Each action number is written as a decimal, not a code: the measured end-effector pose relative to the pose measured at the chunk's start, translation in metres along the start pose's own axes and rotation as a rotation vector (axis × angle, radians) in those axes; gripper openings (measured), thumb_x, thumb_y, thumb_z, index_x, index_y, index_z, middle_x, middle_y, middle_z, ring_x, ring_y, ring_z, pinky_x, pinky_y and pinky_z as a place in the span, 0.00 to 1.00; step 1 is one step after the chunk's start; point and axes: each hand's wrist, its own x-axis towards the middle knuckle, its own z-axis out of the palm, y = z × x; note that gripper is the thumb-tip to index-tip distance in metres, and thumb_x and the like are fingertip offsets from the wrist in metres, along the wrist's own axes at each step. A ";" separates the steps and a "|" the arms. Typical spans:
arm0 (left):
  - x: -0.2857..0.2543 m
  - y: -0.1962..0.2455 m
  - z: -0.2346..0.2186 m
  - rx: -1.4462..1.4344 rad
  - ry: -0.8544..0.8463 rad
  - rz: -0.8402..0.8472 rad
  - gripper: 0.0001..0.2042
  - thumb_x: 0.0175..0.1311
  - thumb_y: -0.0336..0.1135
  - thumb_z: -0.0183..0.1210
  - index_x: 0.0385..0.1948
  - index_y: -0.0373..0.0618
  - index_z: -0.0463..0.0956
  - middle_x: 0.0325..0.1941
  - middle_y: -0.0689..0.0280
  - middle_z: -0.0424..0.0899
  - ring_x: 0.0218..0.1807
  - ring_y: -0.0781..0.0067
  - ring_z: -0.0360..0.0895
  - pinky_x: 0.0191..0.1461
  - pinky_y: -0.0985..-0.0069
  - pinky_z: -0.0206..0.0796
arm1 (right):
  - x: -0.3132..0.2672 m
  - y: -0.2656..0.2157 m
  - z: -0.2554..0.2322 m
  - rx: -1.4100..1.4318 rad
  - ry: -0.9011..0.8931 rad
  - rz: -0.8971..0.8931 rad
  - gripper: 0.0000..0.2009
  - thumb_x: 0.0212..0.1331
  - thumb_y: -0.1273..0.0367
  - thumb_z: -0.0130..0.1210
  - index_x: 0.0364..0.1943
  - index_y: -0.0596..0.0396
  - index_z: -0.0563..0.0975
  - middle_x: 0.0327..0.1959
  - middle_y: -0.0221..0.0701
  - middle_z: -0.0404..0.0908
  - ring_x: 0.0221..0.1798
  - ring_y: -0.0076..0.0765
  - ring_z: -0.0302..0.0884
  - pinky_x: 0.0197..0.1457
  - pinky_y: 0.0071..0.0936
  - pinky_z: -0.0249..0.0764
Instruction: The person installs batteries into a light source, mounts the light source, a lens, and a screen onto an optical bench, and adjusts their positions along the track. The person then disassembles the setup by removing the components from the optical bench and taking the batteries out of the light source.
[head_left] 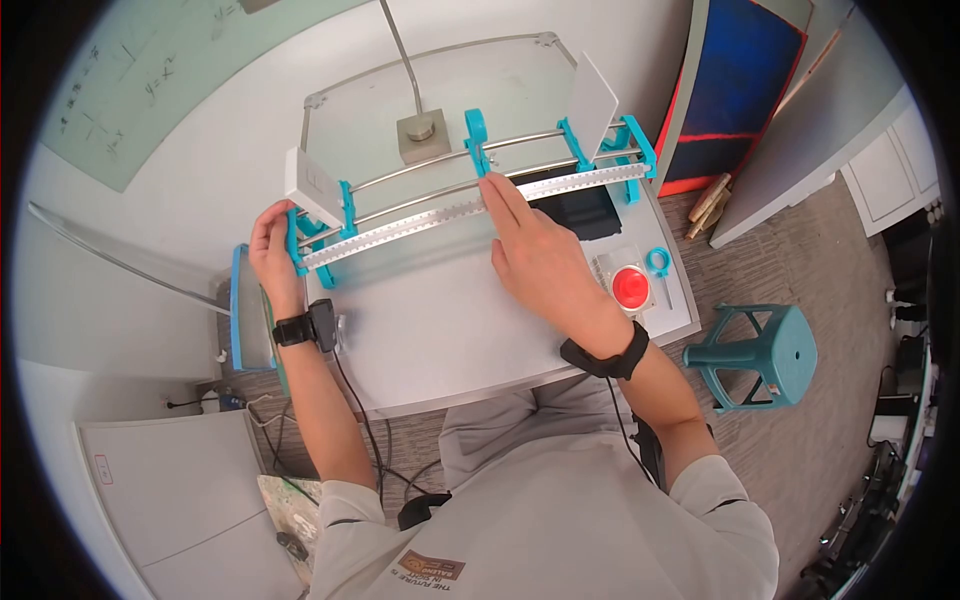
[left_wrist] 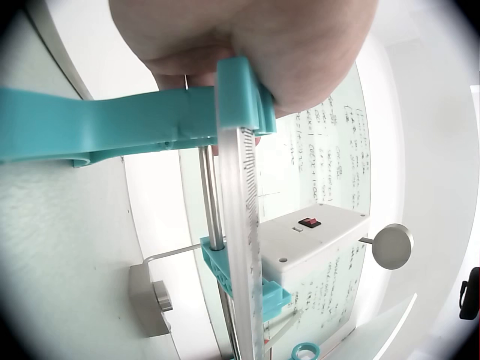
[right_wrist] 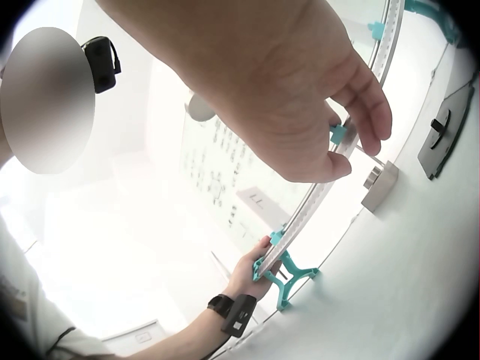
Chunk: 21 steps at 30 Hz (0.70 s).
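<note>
A bench of two metal rails (head_left: 400,178) with a clear ruler (head_left: 410,223) along its front stands on teal end stands. My left hand (head_left: 268,245) grips the left end stand (left_wrist: 172,116). Close beside it, a white box (head_left: 312,188) with a red switch (left_wrist: 310,222) sits on a teal slider (left_wrist: 225,270). Partway along the rails rises a ring-topped teal holder (head_left: 475,130). My right hand (head_left: 540,255) pinches this holder's base (right_wrist: 339,133) at the ruler, thumb and fingers on opposite sides. A white screen (head_left: 594,105) stands upright toward the right end.
Behind the rails is a metal block (head_left: 424,150) with a rod. A black sheet (head_left: 585,215) lies under the right part. Near the table's right edge are a red round piece in a clear case (head_left: 630,287) and a teal-handled ring tool (head_left: 658,263). A stool (head_left: 775,355) stands right.
</note>
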 end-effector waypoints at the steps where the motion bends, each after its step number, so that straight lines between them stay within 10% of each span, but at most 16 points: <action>1: 0.000 0.000 0.000 -0.001 -0.001 0.000 0.08 0.77 0.29 0.54 0.49 0.40 0.81 0.52 0.64 0.86 0.54 0.76 0.80 0.60 0.78 0.69 | 0.000 0.001 -0.001 0.006 -0.001 0.003 0.33 0.49 0.79 0.56 0.65 0.69 0.67 0.69 0.43 0.70 0.32 0.41 0.77 0.35 0.34 0.81; 21: -0.001 0.002 0.001 0.002 0.009 -0.020 0.09 0.77 0.29 0.54 0.50 0.39 0.81 0.54 0.62 0.87 0.57 0.74 0.80 0.64 0.76 0.68 | -0.004 0.015 -0.015 0.071 -0.052 0.048 0.34 0.52 0.80 0.54 0.69 0.62 0.65 0.72 0.40 0.68 0.42 0.45 0.82 0.44 0.38 0.83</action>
